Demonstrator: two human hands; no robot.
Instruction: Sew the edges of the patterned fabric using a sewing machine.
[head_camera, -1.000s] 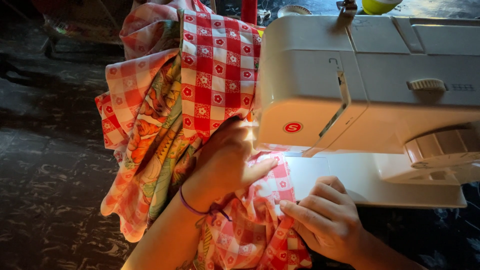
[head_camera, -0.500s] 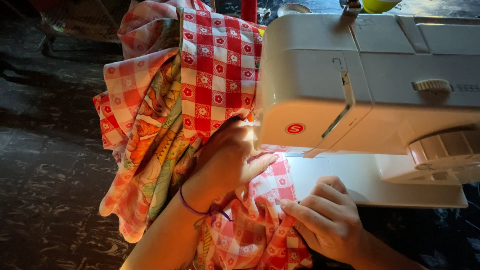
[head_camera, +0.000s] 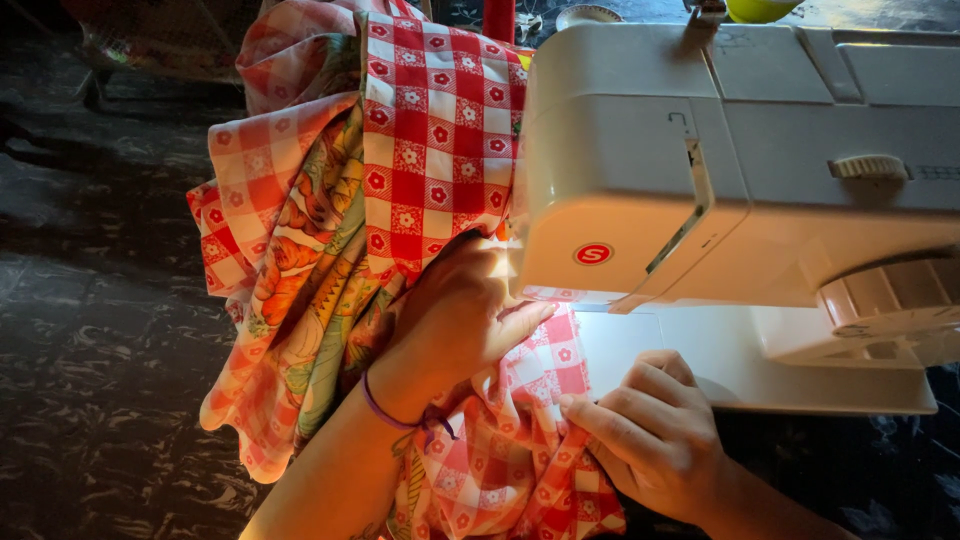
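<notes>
Cream plastic fills the right half of the scene: a sewing machine (head_camera: 740, 170) standing on a dark, marbled worktop (head_camera: 90, 330), its lamp lighting the flat bed beneath the head. Red-and-white checked fabric (head_camera: 440, 130), backed with an orange and green floral print, drapes in a heap off the machine's left end and runs under the head. The left hand (head_camera: 455, 315) lies flat on the cloth just beside the needle area, fingers together and pressing down. The right hand (head_camera: 650, 430) sits nearer the front edge, fingers curled and pinching a fold of the checked cloth. A purple band (head_camera: 385, 412) circles the left wrist.
</notes>
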